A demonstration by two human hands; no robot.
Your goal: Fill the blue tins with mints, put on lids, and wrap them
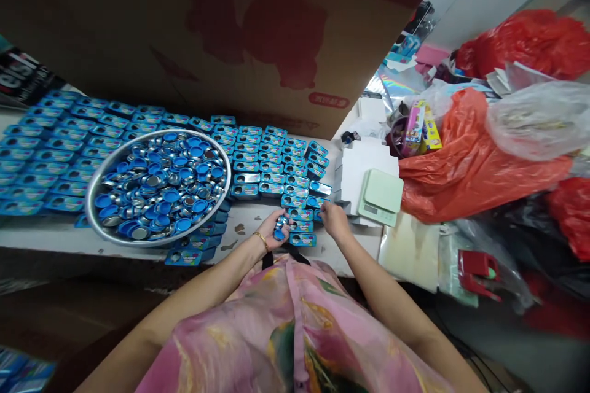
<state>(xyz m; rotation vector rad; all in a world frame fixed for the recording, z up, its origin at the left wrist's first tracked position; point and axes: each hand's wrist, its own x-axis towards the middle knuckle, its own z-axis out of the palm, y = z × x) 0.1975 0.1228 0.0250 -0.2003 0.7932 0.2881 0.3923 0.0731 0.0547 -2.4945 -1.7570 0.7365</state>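
My left hand is curled round several small blue and silver caps, in front of the rows of small blue tins. My right hand is closed at a blue tin at the right end of the rows; what its fingertips pinch is too small to make out. A round metal tray to the left of my hands is heaped with blue and silver caps. More blue tins stand in rows to the left of and behind the tray.
A large cardboard box stands behind the tins. Right of my hands are a white carton and a pale green scale. Red plastic bags, a clear bag and a red object lie farther right.
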